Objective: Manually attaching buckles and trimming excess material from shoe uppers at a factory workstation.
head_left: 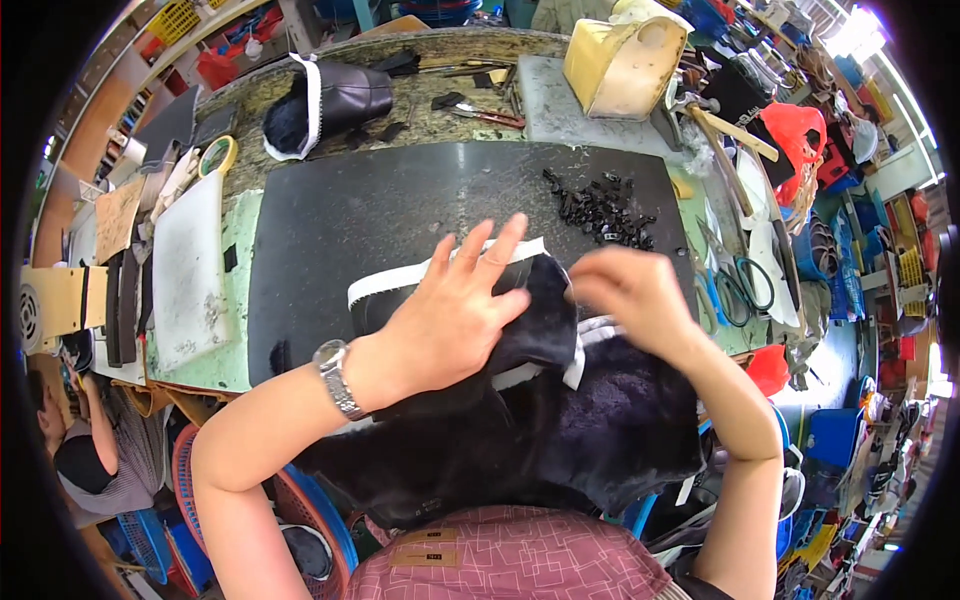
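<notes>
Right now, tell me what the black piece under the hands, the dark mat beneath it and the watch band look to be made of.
Black piece: looks like plush or faux fur, matte with a fuzzy nap, edged with a smooth white strip; the left hand presses on it, the right hand pinches its edge.
Dark mat: probably rubber or plastic sheet, flat with a dull sheen.
Watch band: apparently metal, silvery and linked.

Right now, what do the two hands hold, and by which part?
The left hand lies flat on the black fur piece, pressing its white-edged top. The right hand seems to pinch that same edge; blur hides the exact hold.
</notes>
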`<state>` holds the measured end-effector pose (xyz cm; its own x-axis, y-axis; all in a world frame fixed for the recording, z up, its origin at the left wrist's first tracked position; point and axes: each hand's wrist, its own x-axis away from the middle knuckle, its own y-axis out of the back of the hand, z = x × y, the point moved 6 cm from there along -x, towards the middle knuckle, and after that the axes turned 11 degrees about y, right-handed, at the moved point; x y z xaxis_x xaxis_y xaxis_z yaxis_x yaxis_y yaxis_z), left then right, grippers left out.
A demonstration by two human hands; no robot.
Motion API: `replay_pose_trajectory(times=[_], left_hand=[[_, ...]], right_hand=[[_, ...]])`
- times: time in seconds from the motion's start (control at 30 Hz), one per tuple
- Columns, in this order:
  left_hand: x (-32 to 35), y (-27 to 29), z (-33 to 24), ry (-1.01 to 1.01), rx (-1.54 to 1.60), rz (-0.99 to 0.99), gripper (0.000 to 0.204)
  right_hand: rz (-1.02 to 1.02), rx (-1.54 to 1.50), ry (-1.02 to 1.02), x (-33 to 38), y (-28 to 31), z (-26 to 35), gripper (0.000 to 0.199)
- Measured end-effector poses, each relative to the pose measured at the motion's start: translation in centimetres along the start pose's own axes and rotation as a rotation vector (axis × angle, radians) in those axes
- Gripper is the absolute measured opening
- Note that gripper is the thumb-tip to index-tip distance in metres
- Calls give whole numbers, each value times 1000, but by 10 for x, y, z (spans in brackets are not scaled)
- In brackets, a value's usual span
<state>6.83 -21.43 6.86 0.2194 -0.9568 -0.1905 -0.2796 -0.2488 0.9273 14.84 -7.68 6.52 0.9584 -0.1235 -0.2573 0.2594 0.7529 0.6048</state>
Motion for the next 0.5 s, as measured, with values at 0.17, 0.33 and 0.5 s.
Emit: replay_pose_trajectory(times=[0.17, 0.33, 0.5], left_hand=[[-22, -25, 7, 199, 178, 192, 63], [-28, -7, 4, 98, 335, -52, 18], [-26, -39, 36, 645, 852, 317, 41]], right_hand=[[-105, 416, -170, 5, 22, -79, 19], [-87, 642, 28, 0, 16, -79, 17], [-126, 345, 36, -4, 25, -58, 11]])
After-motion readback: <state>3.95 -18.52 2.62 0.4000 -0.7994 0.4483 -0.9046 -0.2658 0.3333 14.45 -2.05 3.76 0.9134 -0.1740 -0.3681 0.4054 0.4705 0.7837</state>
